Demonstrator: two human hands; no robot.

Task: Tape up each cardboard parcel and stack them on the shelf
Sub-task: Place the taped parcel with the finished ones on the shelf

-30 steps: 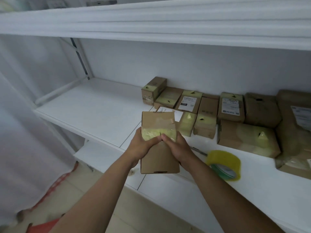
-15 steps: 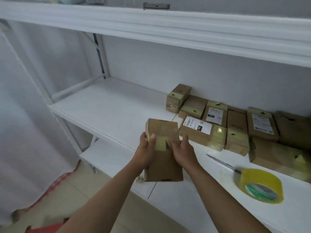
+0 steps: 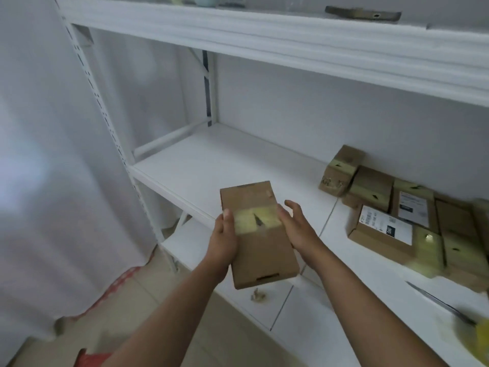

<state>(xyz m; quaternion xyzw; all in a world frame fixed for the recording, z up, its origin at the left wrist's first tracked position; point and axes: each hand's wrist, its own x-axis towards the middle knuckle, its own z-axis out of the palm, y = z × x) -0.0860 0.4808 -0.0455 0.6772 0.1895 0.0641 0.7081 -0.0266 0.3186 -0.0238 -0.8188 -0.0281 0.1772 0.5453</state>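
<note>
I hold a small brown cardboard parcel [image 3: 262,255] in front of the middle shelf [image 3: 211,165], above its front edge. A strip of yellowish tape crosses the parcel's top. My left hand [image 3: 223,242] grips its left edge, thumb on the tape. My right hand [image 3: 296,229] lies flat along the right edge, fingers straight and slightly spread. Several taped parcels [image 3: 381,231] lie grouped at the right of the shelf, against the back wall.
A yellow tape roll [image 3: 479,340] is blurred at the bottom right, with a thin metal blade [image 3: 436,300] beside it. The upper shelf [image 3: 291,41] overhangs. A white curtain [image 3: 53,181] hangs at the left, and a lower shelf [image 3: 190,239] shows below.
The view has swung left, sliding the parcels and tape roll toward the right edge. My right hand has loosened from pressing the tape and now rests along the parcel's side.
</note>
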